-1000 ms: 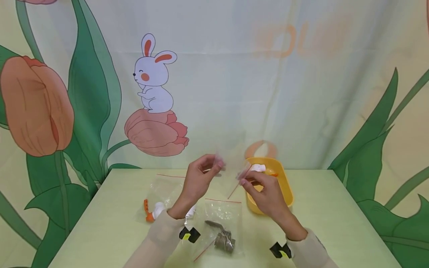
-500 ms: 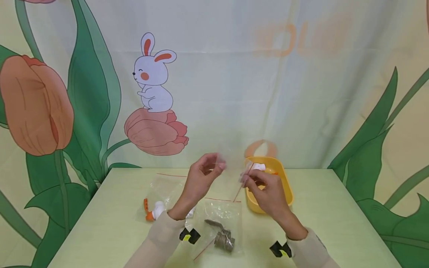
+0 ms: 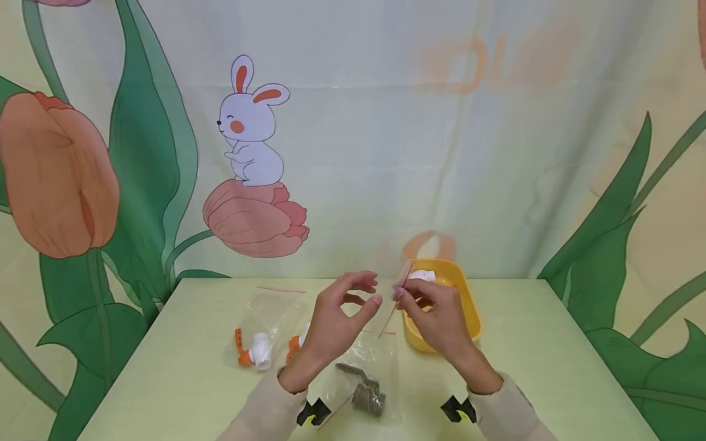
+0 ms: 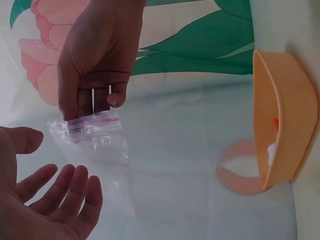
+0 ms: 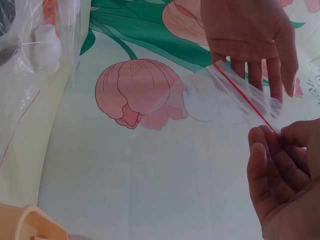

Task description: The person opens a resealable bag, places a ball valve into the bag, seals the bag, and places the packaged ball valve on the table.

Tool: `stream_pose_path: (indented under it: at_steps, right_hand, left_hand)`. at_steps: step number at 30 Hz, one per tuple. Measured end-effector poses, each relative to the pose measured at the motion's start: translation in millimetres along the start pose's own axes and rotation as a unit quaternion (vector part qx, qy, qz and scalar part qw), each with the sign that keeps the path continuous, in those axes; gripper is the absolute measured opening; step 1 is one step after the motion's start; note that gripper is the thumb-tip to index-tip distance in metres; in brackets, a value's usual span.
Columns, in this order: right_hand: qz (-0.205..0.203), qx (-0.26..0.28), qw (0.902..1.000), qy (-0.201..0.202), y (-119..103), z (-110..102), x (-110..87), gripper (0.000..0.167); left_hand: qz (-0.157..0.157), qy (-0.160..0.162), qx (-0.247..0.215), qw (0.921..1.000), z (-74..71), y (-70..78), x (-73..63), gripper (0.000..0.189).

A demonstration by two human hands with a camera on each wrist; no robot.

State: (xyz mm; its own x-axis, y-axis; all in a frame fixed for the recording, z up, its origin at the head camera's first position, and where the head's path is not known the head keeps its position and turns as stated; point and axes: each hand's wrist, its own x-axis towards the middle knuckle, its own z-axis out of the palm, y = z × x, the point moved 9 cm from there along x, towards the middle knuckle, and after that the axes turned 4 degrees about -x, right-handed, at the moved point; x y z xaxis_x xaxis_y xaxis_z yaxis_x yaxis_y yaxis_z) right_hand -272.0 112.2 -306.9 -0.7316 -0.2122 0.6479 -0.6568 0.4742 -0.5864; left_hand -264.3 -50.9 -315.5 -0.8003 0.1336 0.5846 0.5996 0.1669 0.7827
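My right hand (image 3: 438,312) pinches a see-through zip bag (image 4: 97,150) at its red-striped mouth, between thumb and fingertips. The bag hangs flat in the air, and nothing shows inside it. My left hand (image 3: 342,318) is held just left of the bag, fingers apart and loosely bent, with nothing in its grip. In the right wrist view, the left fingers (image 5: 255,75) overlap the far end of the bag's mouth. Behind the right hand stands a yellow tub (image 3: 473,306) with a white piece (image 3: 423,275) in it.
On the table's left lies a zip bag (image 3: 276,306) with a white fitting (image 3: 261,352) that has an orange handle. Another orange-and-white piece (image 3: 294,346) is partly behind the left wrist. Nearer the front is a bag with a grey fitting (image 3: 368,399). A printed curtain (image 3: 353,153) hangs behind.
My left hand has let go of the bag, opened its fingers and dropped slightly. The right hand keeps its pinch, nearly in the same spot.
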Motion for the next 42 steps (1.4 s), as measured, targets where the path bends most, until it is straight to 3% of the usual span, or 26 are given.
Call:
stream_pose_path:
  at_steps: [9, 20, 24, 34, 42]
  right_hand:
    - [-0.035, -0.032, 0.9988, -0.008, -7, 3, -0.7, 0.012]
    - [-0.081, -0.04, 0.9955, -0.031, -11, 11, -5.8, 0.017]
    - [-0.085, -0.039, 0.995, -0.034, -13, 13, -7.4, 0.019]
    - [-0.087, -0.041, 0.9947, -0.037, -15, 15, -6.9, 0.02]
    - [-0.078, -0.047, 0.9954, -0.031, -13, 17, -8.9, 0.02]
  left_hand:
    - [-0.045, -0.04, -0.025, 0.9978, 11.6, -5.2, -5.3, 0.031]
    - [-0.095, -0.026, -0.084, 0.9915, 14.6, -16.8, -8.4, 0.028]
    - [-0.092, -0.01, -0.071, 0.9931, 12.2, -17.6, -9.1, 0.025]
    - [-0.037, 0.003, -0.059, 0.9976, 9.4, -11.0, -7.3, 0.015]
    - [-0.043, 0.008, -0.017, 0.9989, 10.3, -9.3, -9.9, 0.018]
